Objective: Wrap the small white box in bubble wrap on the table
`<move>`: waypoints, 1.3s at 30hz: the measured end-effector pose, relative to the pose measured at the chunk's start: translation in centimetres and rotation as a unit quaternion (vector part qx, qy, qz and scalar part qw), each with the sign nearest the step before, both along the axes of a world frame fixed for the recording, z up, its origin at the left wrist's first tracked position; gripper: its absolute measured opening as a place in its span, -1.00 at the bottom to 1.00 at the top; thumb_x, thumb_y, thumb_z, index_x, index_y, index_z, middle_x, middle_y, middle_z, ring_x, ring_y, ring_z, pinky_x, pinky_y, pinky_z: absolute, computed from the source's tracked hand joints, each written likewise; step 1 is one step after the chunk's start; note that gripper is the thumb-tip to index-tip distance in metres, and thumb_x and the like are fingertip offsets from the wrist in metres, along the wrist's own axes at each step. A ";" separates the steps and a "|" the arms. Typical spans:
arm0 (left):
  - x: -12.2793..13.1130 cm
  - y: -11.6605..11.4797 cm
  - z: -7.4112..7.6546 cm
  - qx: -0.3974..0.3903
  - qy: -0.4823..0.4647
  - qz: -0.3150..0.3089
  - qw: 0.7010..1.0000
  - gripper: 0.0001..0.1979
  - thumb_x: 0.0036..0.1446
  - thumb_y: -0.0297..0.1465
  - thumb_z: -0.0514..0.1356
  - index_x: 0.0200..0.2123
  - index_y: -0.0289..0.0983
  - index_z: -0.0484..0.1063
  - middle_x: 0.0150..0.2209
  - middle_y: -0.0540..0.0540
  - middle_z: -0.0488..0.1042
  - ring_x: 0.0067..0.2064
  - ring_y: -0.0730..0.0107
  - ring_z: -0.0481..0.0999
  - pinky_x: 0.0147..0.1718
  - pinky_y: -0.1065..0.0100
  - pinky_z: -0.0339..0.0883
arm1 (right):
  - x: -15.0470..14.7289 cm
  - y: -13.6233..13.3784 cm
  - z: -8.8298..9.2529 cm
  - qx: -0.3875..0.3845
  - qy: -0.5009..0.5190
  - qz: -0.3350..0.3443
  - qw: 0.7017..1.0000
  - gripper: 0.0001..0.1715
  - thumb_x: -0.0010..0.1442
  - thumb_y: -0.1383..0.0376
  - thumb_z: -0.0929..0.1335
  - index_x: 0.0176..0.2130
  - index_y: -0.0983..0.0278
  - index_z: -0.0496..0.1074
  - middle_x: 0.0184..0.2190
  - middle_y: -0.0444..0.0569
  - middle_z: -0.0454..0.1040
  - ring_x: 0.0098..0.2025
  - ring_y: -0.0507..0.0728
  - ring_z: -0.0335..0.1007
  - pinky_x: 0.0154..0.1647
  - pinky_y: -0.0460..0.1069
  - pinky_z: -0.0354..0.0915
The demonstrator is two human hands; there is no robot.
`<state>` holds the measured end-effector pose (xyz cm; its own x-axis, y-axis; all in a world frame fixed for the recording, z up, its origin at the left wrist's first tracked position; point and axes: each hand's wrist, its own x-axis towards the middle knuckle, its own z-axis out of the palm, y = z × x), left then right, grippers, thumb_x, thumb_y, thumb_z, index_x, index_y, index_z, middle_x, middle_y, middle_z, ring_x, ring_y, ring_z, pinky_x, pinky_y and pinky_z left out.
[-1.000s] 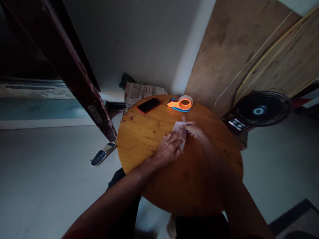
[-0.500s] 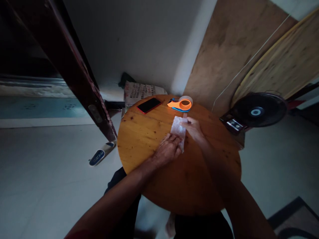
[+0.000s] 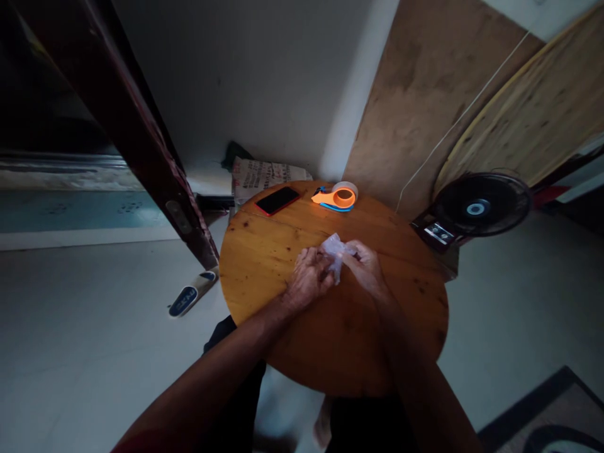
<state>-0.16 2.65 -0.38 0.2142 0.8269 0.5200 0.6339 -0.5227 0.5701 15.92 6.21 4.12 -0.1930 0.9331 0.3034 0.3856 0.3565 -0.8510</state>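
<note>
A small piece of clear bubble wrap (image 3: 334, 244) lies between my hands over the round wooden table (image 3: 264, 277), its shape now bunched and uneven. My left hand (image 3: 310, 275) rests on the tabletop with bent fingers pressed on the wrap's left and lower part. On the other side, my right hand (image 3: 365, 267) pinches the wrap's right edge between thumb and fingers. Whatever lies inside or beneath the wrap is hidden. Beyond the hands sits an orange tape dispenser (image 3: 323, 199) with a roll of clear tape and a blue part along its lower edge.
A phone (image 3: 277, 201) with a red edge lies on the table's far left. Right of the table stands a dark fan (image 3: 476, 207). A slipper (image 3: 184, 301) is on the floor at left, and a printed sack (image 3: 264, 173) leans by the wall.
The bubble wrap has gone from a flat, long strip to a bunched shape. My right hand has drawn its edge slightly nearer to me, and the strip at its upper end no longer shows.
</note>
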 end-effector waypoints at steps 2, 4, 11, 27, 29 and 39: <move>0.0 0.0 0.1 -0.011 -0.006 0.016 1.000 -0.73 0.05 -0.35 0.21 -0.13 -0.23 0.46 -0.04 -0.17 0.32 -0.01 0.13 0.30 0.00 0.10 0.27 | -0.1 -0.3 -0.1 0.004 0.010 -0.009 1.000 -0.83 0.05 0.18 0.34 -0.46 0.22 0.34 -0.52 -0.15 0.33 -0.45 0.04 0.24 -0.41 -0.08 0.20; 0.0 0.0 0.3 -0.027 -0.017 0.037 0.999 -0.70 0.03 -0.33 0.23 -0.13 -0.26 0.42 -0.05 -0.19 0.32 -0.02 0.12 0.30 0.00 0.09 0.27 | -0.1 -0.6 0.0 0.009 0.015 -0.011 1.000 -0.84 0.04 0.19 0.35 -0.46 0.22 0.35 -0.51 -0.14 0.35 -0.45 0.04 0.26 -0.40 -0.08 0.22; 0.2 0.2 0.5 -0.065 -0.057 0.065 0.994 -0.33 -0.05 -0.34 0.26 0.15 -0.27 0.17 0.05 -0.22 0.27 0.08 0.09 0.27 0.09 0.06 0.21 | 0.5 -1.8 0.0 0.016 -0.049 0.068 0.996 -0.93 0.10 0.29 0.32 -0.39 0.21 0.42 -0.36 -0.10 0.50 -0.29 0.08 0.42 -0.20 -0.03 0.30; -1.4 -0.1 1.2 -0.069 -0.020 -0.070 0.995 -0.69 -0.04 -0.49 0.20 -0.16 -0.27 0.34 -0.07 -0.19 0.37 -0.02 0.15 0.38 0.00 0.14 0.28 | 1.7 -2.1 -0.1 0.133 -0.214 0.182 0.951 -0.85 0.21 0.31 0.31 -0.36 0.17 0.48 -0.11 -0.05 0.50 -0.06 0.12 0.40 -0.05 0.02 0.28; -1.4 -0.2 1.0 -0.078 -0.015 -0.070 0.994 -0.60 -0.07 -0.49 0.20 -0.08 -0.27 0.31 -0.03 -0.20 0.36 0.02 0.14 0.37 0.04 0.12 0.26 | 1.9 -2.0 -0.3 0.137 -0.224 0.190 0.946 -0.91 0.17 0.32 0.34 -0.31 0.17 0.47 -0.05 -0.05 0.48 0.00 0.13 0.38 -0.02 0.03 0.28; -1.3 0.6 -0.1 -0.131 -0.119 -0.103 0.979 -0.67 -0.06 -0.50 0.24 -0.17 -0.25 0.31 -0.17 -0.12 0.42 -0.15 0.30 0.43 -0.18 0.31 0.32 | 1.1 -2.5 -0.3 0.128 -0.226 0.183 0.948 -0.83 0.12 0.43 0.32 -0.28 0.17 0.41 -0.05 -0.04 0.46 0.03 0.16 0.31 0.02 0.08 0.24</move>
<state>-1.46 3.24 -0.47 0.2892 0.8903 0.3517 0.3636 -0.4420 0.8200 17.03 3.73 3.82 -0.6531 0.6863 0.3200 0.5014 0.7086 -0.4965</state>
